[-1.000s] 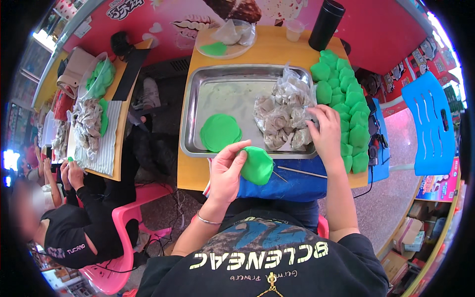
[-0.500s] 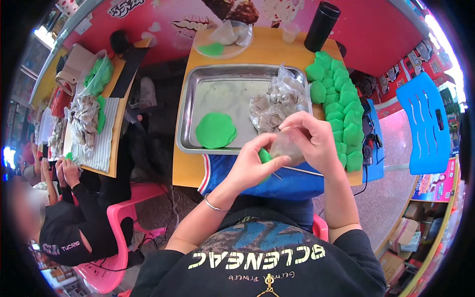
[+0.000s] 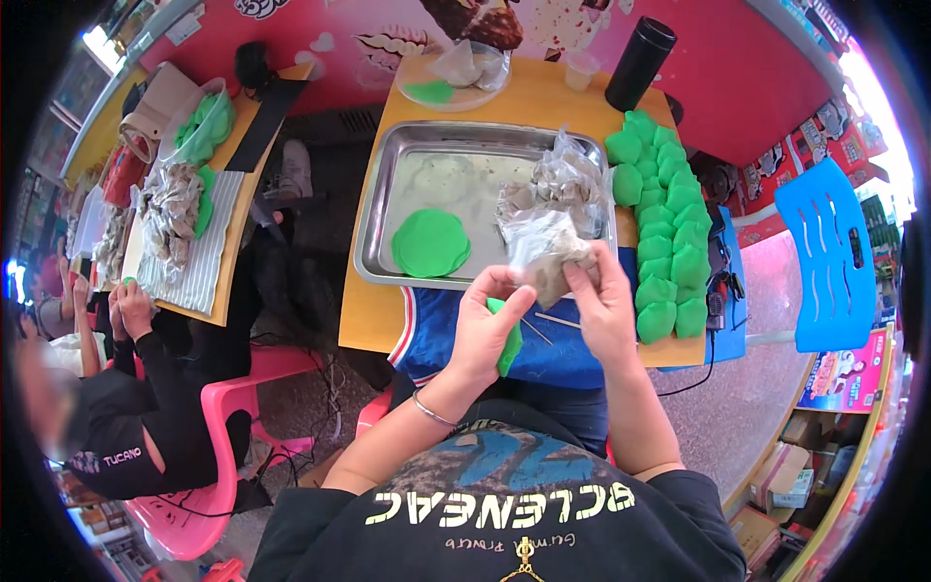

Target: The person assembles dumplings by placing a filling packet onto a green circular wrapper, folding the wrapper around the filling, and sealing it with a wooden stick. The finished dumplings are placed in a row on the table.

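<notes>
My left hand (image 3: pixel 485 325) is closed round a thin green sheet (image 3: pixel 508 339), which sticks out below the thumb. My right hand (image 3: pixel 601 301) pinches a crumpled piece of clear plastic film (image 3: pixel 541 247), held over the near edge of the metal tray (image 3: pixel 388 155). The film's lower part lies close to my left fingertips; I cannot tell whether they touch it. In the tray, a stack of round green sheets (image 3: pixel 431 242) lies at the near left and a heap of crumpled, greyish film (image 3: pixel 567 175) at the right.
Rows of overlapping green pieces (image 3: pixel 669 213) line the table's right side. A black cylinder (image 3: pixel 640 63), a clear cup (image 3: pixel 581 70) and a plate (image 3: pixel 470 97) stand at the back. Thin sticks (image 3: pixel 558 319) lie over the blue cloth (image 3: pixel 465 320). A person (image 3: pixel 126 388) works at the left table.
The film, earlier bunched between both hands, now hangs more spread out from my right hand. My hands are further apart, and more of the green sheet shows. The view has shifted slightly.
</notes>
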Demonstrator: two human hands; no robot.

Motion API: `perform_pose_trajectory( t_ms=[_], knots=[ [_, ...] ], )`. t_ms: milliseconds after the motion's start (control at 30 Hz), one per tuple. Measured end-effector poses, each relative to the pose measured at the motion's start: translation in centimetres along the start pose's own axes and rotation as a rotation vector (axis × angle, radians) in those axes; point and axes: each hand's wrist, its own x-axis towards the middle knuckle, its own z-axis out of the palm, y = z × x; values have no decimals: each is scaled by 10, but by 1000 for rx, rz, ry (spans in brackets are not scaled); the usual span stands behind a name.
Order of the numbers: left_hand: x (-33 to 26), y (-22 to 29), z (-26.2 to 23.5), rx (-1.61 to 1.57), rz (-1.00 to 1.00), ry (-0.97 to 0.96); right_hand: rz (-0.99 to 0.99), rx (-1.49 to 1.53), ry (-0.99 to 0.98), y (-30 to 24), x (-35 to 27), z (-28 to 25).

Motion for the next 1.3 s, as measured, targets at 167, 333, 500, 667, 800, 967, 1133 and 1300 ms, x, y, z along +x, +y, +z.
perform_pose_trajectory(
  t_ms=[167,333,500,667,800,967,1133,1300],
  knots=[
    [1,11,-11,-80,-31,-147,-32,-451,-188,-50,8,-3],
    [0,18,-10,60,-85,-238,34,-600,-341,-62,11,-3],
    [-1,19,-10,154,-40,-226,-129,-489,-188,-47,16,0],
    [-1,29,0,164,31,-158,-88,-648,-102,-47,14,3],
    [3,21,-6,165,4,-171,-79,-591,-107,-44,13,2],
    [0,22,-6,296,-29,-281,-139,-514,-33,-33,15,-1],
    [2,26,-3,370,-21,-348,-68,-362,-88,-21,16,-12],
    [6,24,-7,348,46,-330,67,-378,-411,-24,15,-24]
  ],
)
